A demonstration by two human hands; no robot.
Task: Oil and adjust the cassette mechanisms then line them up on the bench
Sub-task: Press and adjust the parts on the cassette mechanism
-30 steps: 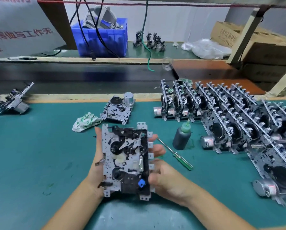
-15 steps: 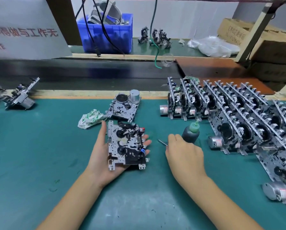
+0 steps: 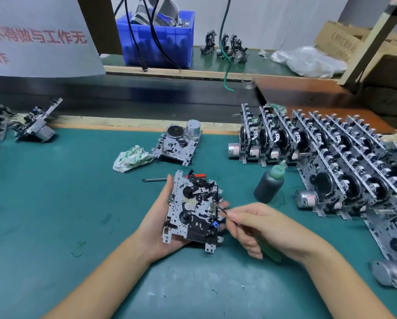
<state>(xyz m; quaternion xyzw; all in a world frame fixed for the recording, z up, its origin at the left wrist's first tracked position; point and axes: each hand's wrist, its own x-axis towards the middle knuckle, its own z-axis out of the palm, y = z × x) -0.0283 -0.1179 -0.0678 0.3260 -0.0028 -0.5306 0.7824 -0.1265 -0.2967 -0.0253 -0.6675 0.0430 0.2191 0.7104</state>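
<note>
The cassette mechanism [image 3: 194,209] lies face up in your left hand [image 3: 160,226], held just above the teal tabletop [image 3: 54,215]; half a second ago it sat flatter and lower in your open palm, and now you have it tipped up toward you. Your thumb lies along its left edge, and your fingers [image 3: 224,204] reach under it and show past its right edge, so the hand cradles the plate from both sides. Your right hand [image 3: 259,226], which was over by the bottle with the screwdriver still on the mat, now has its fingers curled and clamped on the green-handled screwdriver [image 3: 225,212]; the metal tip touches the right-hand side of the mechanism, above the small blue part. The dark oil bottle [image 3: 270,186] with its green nozzle stands upright just beyond your right hand. Behind the mechanism a thin dark rod [image 3: 155,179] lies on the mat beside your thumb. Further back a second mechanism [image 3: 178,145] lies flat, with a crumpled green-and-white rag [image 3: 132,157] touching its left side. To your right, the finished mechanisms [image 3: 331,157] stand on edge in close rows. One more unit [image 3: 37,125] sits at the far left edge.
</note>
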